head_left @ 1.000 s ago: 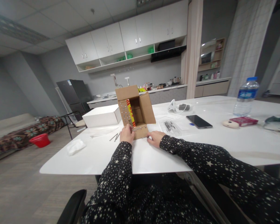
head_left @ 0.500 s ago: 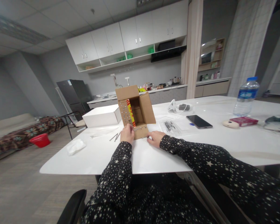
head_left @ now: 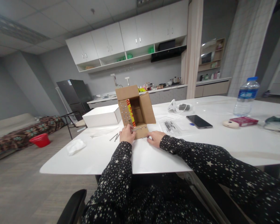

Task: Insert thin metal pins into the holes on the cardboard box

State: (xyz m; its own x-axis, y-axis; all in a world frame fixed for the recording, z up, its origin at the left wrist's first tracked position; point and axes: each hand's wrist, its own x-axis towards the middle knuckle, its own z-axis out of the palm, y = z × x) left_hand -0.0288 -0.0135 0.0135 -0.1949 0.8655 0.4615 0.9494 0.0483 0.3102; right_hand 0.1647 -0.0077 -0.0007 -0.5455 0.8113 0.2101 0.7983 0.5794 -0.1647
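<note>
An open cardboard box [head_left: 142, 112] stands on the white table in front of me, its flaps spread and its mouth turned towards me. Rows of small silvery bits dot its left flap [head_left: 123, 111] and the near flap [head_left: 142, 132]. My left hand [head_left: 127, 134] is closed in a pinch at the left end of the near flap; what its fingertips hold is too small to make out. At that flap's right corner, my right hand [head_left: 156, 138] rests low with its fingers curled against the cardboard edge. Thin metal rods [head_left: 116, 137] lie left of my left hand.
A white box [head_left: 102, 115] lies behind on the left, with a crumpled tissue [head_left: 76, 147] nearer. To the right are a clear bag of dark small pieces [head_left: 170, 127], a phone [head_left: 199, 121], a maroon box [head_left: 244, 121] and a water bottle [head_left: 245, 97].
My left hand has shifted slightly left, and its fingers have moved a little at the flap. My right hand and the cardboard box stay in place.
</note>
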